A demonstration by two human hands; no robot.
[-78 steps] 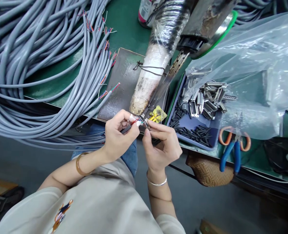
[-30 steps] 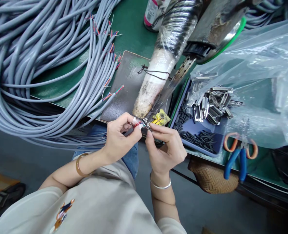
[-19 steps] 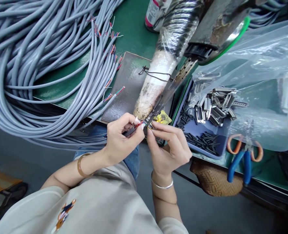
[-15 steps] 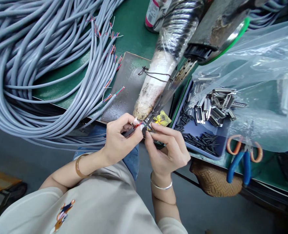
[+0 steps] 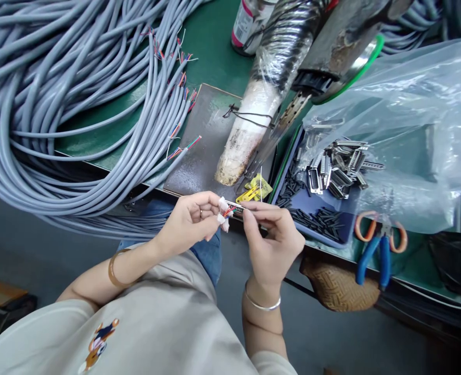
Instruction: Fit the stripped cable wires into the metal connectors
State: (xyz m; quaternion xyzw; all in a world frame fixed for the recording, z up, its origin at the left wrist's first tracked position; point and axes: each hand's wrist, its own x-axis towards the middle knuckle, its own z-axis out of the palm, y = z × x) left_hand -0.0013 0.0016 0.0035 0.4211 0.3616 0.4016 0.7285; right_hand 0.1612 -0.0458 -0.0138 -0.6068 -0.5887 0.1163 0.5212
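Observation:
Pinched in the fingertips of my left hand point(image 5: 195, 214) are thin coloured wires point(image 5: 228, 211), red and green among them. White wrapping covers some of those fingertips. My right hand point(image 5: 273, 237) is closed on one end of a small metal pin connector point(image 5: 237, 208), which the wires meet; whether each wire is joined to it is too small to tell. Both hands are just in front of the table edge, below the tip of a soldering iron point(image 5: 291, 115) with a perforated barrel. A yellow piece point(image 5: 250, 195) lies just beyond the connector.
Grey cables point(image 5: 137, 140) with stripped ends cover the left. A white-wrapped hose point(image 5: 246, 135) reaches over a dark plate point(image 5: 199, 135). At right are a blue tray point(image 5: 345, 229) with metal connectors point(image 5: 343, 166) and black sleeves point(image 5: 316, 223), a plastic bag point(image 5: 413, 135), pliers point(image 5: 384, 255) and scissors point(image 5: 365, 226).
The connector and both hands have come away from the soldering iron's tip, toward my body. My left hand has turned, and the yellow piece shows more fully.

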